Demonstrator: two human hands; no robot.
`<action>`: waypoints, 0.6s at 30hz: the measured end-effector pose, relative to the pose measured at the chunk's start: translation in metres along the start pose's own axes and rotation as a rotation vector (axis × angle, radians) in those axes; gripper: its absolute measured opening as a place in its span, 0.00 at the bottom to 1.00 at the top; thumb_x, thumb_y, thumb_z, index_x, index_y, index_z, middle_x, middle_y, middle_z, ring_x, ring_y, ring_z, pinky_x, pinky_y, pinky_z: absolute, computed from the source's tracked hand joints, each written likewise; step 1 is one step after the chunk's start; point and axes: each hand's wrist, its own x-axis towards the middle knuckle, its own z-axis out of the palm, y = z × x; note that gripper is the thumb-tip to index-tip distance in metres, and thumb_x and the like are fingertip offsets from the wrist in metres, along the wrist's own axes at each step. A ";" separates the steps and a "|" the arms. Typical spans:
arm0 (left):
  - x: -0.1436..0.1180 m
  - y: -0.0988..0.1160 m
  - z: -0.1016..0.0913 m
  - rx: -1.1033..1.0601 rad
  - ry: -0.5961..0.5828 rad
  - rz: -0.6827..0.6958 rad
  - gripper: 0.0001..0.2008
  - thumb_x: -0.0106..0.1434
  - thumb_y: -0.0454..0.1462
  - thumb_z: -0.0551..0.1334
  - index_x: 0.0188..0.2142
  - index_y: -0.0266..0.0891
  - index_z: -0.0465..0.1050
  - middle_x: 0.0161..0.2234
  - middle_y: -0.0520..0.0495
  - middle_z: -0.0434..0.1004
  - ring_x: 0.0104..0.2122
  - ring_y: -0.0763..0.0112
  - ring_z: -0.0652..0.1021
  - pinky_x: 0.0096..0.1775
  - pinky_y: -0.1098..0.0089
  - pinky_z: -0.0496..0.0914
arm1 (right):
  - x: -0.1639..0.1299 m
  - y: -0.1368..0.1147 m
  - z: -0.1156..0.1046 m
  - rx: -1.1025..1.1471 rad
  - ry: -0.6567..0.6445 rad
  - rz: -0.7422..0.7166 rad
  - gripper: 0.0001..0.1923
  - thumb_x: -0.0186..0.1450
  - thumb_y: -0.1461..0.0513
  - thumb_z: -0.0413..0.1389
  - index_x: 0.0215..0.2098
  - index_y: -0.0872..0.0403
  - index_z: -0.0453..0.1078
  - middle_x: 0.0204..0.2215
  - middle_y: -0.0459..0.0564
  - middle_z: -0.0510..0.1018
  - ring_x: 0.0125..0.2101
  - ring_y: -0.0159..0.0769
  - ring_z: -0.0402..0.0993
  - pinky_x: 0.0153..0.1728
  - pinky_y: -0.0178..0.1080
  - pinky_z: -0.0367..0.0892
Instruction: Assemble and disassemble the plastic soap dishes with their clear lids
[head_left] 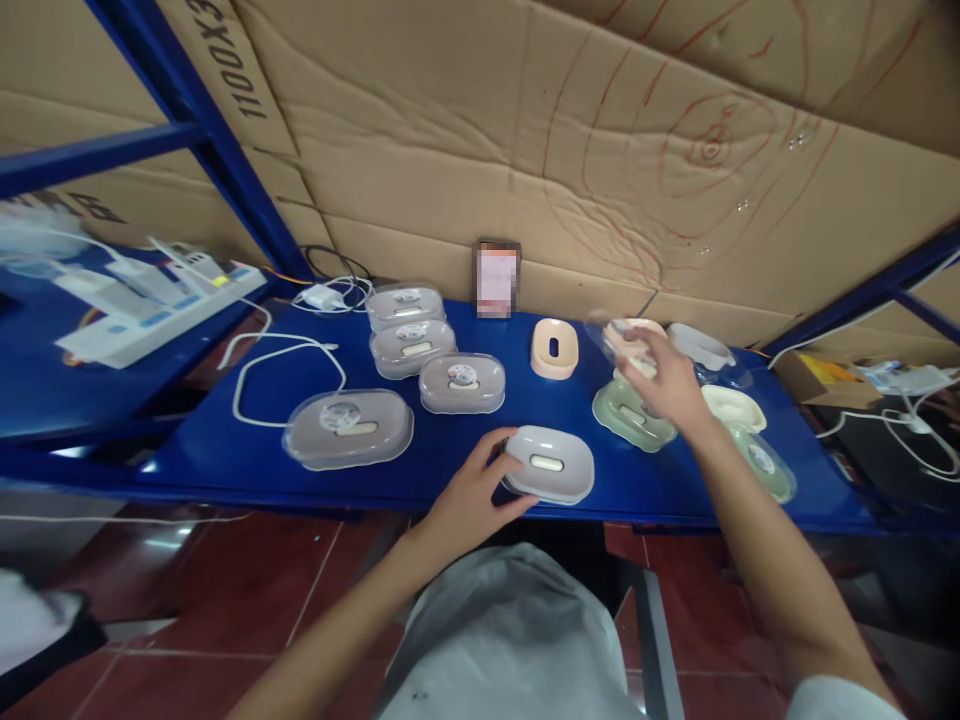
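My left hand (480,492) holds the left end of a grey oval soap dish (568,478) near the table's front edge, thumb and fingers around its rim. A pale strip lies in the middle of that dish, and no cover shows on it. To the right, my right hand (667,375) pinches a clear plastic lid (600,330), blurred, with a round sticker. The lid is over a peach dish (646,330) at the back. Just below the right hand sits a green dish (634,418). A second peach dish (554,362) with a dark slot stands between the hands.
Several lidded grey dishes (461,385) stand on the left of the blue table (517,385). More dishes, among them a cream one (735,408), lie at the right. A phone (497,280) leans on the cardboard wall. A white cable (238,385) loops at left near a power strip (161,325).
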 end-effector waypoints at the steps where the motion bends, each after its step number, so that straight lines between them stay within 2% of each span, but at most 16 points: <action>1: 0.000 -0.002 0.000 -0.037 0.000 -0.028 0.16 0.65 0.37 0.74 0.48 0.43 0.72 0.67 0.39 0.67 0.67 0.53 0.73 0.66 0.51 0.72 | -0.026 -0.006 0.000 0.042 -0.003 -0.054 0.25 0.76 0.52 0.52 0.67 0.51 0.66 0.68 0.58 0.73 0.65 0.48 0.73 0.66 0.49 0.70; 2: 0.001 -0.004 0.000 -0.074 0.003 -0.058 0.19 0.64 0.38 0.76 0.49 0.43 0.71 0.66 0.39 0.67 0.67 0.52 0.73 0.67 0.50 0.72 | -0.052 -0.013 0.003 0.101 -0.012 -0.133 0.24 0.76 0.52 0.53 0.67 0.48 0.67 0.69 0.54 0.72 0.67 0.47 0.72 0.67 0.48 0.70; 4: 0.002 -0.008 0.000 -0.156 0.008 -0.114 0.29 0.61 0.39 0.78 0.57 0.44 0.69 0.66 0.39 0.68 0.67 0.51 0.73 0.67 0.47 0.70 | -0.099 -0.025 0.016 0.296 0.011 -0.378 0.26 0.74 0.53 0.57 0.68 0.48 0.67 0.69 0.56 0.72 0.69 0.50 0.68 0.69 0.55 0.68; 7: 0.005 -0.011 -0.003 -0.253 -0.021 -0.143 0.43 0.61 0.42 0.79 0.70 0.49 0.60 0.69 0.39 0.68 0.68 0.50 0.72 0.69 0.45 0.68 | -0.138 -0.039 0.037 0.350 -0.090 -0.536 0.30 0.75 0.58 0.57 0.73 0.48 0.62 0.74 0.55 0.65 0.75 0.52 0.57 0.70 0.59 0.67; 9: 0.007 -0.011 -0.006 -0.251 -0.059 -0.126 0.43 0.62 0.44 0.78 0.72 0.51 0.60 0.70 0.40 0.67 0.69 0.50 0.70 0.71 0.45 0.65 | -0.145 -0.045 0.048 0.312 -0.129 -0.568 0.30 0.76 0.61 0.55 0.75 0.47 0.60 0.77 0.53 0.60 0.78 0.53 0.48 0.71 0.61 0.64; 11: 0.008 -0.011 -0.009 -0.217 -0.081 -0.105 0.40 0.64 0.44 0.77 0.71 0.52 0.63 0.71 0.40 0.66 0.71 0.49 0.68 0.72 0.45 0.63 | -0.142 -0.049 0.055 0.280 -0.122 -0.587 0.30 0.77 0.62 0.53 0.76 0.46 0.60 0.78 0.52 0.58 0.79 0.54 0.44 0.72 0.63 0.62; 16: 0.008 -0.012 -0.011 -0.200 -0.072 -0.079 0.38 0.64 0.45 0.77 0.70 0.50 0.65 0.70 0.39 0.67 0.70 0.50 0.69 0.71 0.45 0.64 | -0.136 -0.048 0.062 0.215 -0.049 -0.635 0.31 0.75 0.55 0.60 0.74 0.49 0.64 0.76 0.57 0.62 0.78 0.57 0.46 0.70 0.63 0.66; 18: 0.007 -0.012 -0.009 -0.207 -0.068 -0.063 0.37 0.63 0.45 0.77 0.68 0.49 0.67 0.68 0.39 0.68 0.68 0.50 0.71 0.70 0.46 0.65 | -0.138 -0.046 0.062 0.201 -0.035 -0.659 0.31 0.75 0.56 0.61 0.74 0.49 0.64 0.75 0.57 0.63 0.78 0.57 0.46 0.70 0.62 0.66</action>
